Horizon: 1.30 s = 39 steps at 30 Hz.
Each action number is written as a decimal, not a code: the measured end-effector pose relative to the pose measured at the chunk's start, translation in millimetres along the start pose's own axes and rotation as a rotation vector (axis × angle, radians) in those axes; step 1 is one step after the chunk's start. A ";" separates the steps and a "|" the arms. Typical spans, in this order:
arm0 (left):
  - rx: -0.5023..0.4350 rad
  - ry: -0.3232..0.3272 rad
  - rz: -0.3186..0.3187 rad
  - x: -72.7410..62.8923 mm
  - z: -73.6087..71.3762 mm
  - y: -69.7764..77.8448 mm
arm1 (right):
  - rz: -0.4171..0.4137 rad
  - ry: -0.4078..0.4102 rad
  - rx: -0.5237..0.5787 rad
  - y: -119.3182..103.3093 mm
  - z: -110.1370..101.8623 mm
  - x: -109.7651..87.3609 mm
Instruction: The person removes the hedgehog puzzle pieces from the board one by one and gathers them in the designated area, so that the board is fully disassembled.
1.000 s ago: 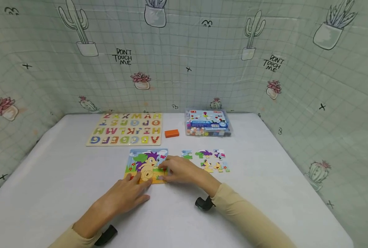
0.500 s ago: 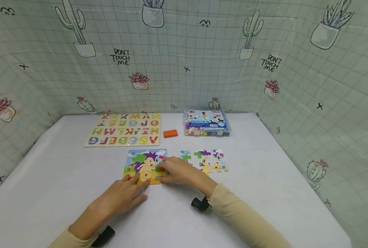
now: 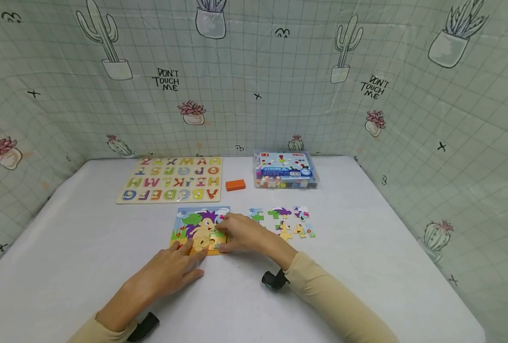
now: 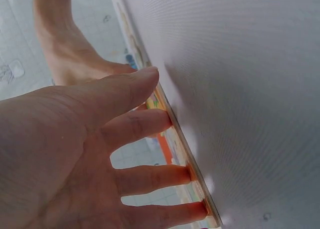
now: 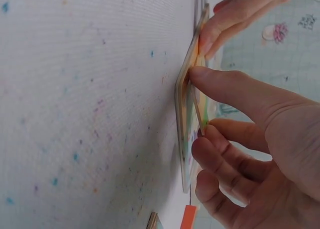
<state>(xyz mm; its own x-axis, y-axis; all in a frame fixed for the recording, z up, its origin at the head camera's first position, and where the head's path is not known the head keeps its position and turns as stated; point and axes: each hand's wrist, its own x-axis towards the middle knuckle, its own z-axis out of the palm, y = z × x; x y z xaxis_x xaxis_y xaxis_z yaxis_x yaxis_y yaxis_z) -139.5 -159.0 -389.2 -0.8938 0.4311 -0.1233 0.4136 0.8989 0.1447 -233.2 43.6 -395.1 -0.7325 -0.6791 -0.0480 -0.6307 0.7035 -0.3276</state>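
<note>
A small jigsaw puzzle with a purple-haired hedgehog picture lies in its flat tray [image 3: 194,209] on the white table. My left hand [image 3: 166,268] rests several outstretched fingertips on the tray's near left part; in the left wrist view those fingertips [image 4: 181,174] press along its edge. At the tray's right side, my right hand [image 3: 246,233] pinches a puzzle piece [image 5: 198,109] between thumb and fingers. That piece stands tilted, one edge raised off the tray and the other low near the thumb. My right fingers hide the tray's right edge in the head view.
Several loose puzzle pieces [image 3: 284,231] lie in two rows right of the tray. Behind stand an alphabet board [image 3: 161,187], an orange block [image 3: 235,185] and a clear plastic box [image 3: 285,170] with colourful parts. A patterned cloth [image 3: 254,124] hangs behind the table.
The puzzle piece at the tray's lower right has been lifted at one edge by my right hand, which shifted slightly. My left hand stays in place on the tray.
</note>
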 end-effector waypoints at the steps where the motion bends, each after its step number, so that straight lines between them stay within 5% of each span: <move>1: -0.001 0.000 -0.002 0.1 0.2 -0.1 | 0.001 0.001 0.004 0.0 -0.2 -0.1; 19: -0.003 0.031 0.014 -1.9 4.3 0.4 | -0.008 0.018 -0.035 8.1 -4.1 -13.3; 33: -0.024 0.036 -0.008 -1.5 4.4 0.4 | 0.075 0.003 0.032 56.1 -25.4 -74.8; 39: -0.021 0.041 -0.006 -2.2 2.3 0.2 | 0.049 -0.014 0.058 84.2 -30.9 -105.6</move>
<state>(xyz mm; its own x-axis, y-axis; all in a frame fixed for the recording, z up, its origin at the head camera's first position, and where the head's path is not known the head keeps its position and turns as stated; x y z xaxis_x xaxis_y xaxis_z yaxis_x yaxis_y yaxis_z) -137.1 -159.5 -391.2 -0.9028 0.4217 -0.0845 0.4047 0.8995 0.1647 -216.9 181.0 -388.6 -0.7580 -0.6476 -0.0778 -0.5784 0.7225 -0.3787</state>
